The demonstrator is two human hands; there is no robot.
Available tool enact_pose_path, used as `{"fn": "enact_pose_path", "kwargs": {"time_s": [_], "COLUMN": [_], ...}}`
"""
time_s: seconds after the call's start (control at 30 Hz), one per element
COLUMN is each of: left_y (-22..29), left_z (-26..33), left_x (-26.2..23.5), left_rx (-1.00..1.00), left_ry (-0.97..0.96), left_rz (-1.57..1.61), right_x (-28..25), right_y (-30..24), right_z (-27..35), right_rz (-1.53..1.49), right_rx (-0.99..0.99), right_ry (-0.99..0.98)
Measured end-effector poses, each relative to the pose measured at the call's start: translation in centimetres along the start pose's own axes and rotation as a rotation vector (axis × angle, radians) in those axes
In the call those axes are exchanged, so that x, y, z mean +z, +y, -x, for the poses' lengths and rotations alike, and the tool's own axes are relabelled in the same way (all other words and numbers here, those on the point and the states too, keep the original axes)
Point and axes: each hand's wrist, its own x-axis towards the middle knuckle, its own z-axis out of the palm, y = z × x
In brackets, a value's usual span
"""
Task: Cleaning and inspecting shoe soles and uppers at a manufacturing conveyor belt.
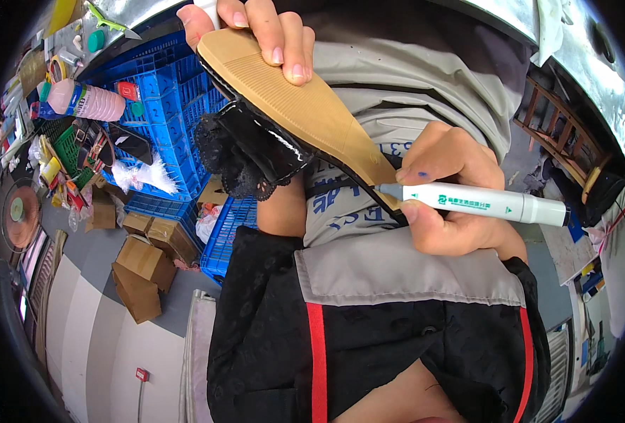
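A sandal with a tan ribbed sole [312, 106] is tilted across my lap, sole toward me. Its strap [263, 144] is glossy black, with black lace bunched beside it. My left hand [266, 35] grips the sandal's upper-left end, fingers over the sole. A white piece [209, 10] shows by that hand's thumb, cut off by the top edge of the view. Pinched in my right hand [453, 190] is a white marker pen [478, 200] with green print. Its grey tip is at the edge of the sole's narrow end; I cannot tell whether it touches.
Blue plastic crates [161, 106] are stacked at the left, near a pink bottle [87, 100] and cardboard boxes [143, 271]. A fan [22, 211] stands at the far left. A wooden rack [562, 127] is at the right. A grey apron [411, 271] covers my front.
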Motion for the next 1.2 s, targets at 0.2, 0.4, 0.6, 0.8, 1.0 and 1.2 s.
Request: {"fn": "enact_pose_path", "kwargs": {"time_s": [0.2, 0.4, 0.6, 0.8, 1.0, 1.2], "left_y": [-0.17, 0.4, -0.05, 0.0, 0.09, 0.15], "left_z": [-0.14, -0.09, -0.21, -0.27, -0.25, -0.18], "left_x": [-0.26, -0.14, -0.34, -0.44, -0.15, -0.29], "left_rx": [-0.009, -0.024, -0.034, -0.041, -0.033, -0.031], "left_ry": [-0.019, -0.031, -0.034, -0.04, -0.029, -0.027], "left_rz": [0.01, -0.008, 0.011, 0.018, 0.012, 0.006], "right_x": [-0.24, 0.21, 0.2, 0.18, 0.48, 0.24], "right_y": [-0.07, 0.07, -0.01, -0.01, -0.15, 0.06], "right_z": [0.08, -0.14, -0.25, -0.35, -0.4, -0.49], "right_rz": [0.001, -0.042, -0.011, -0.005, -0.029, 0.014], "right_rx": [0.051, -0.007, 0.025, 0.033, 0.028, -0.011], "right_ry": [-0.018, 0.011, 0.023, 0.019, 0.054, 0.011]}}
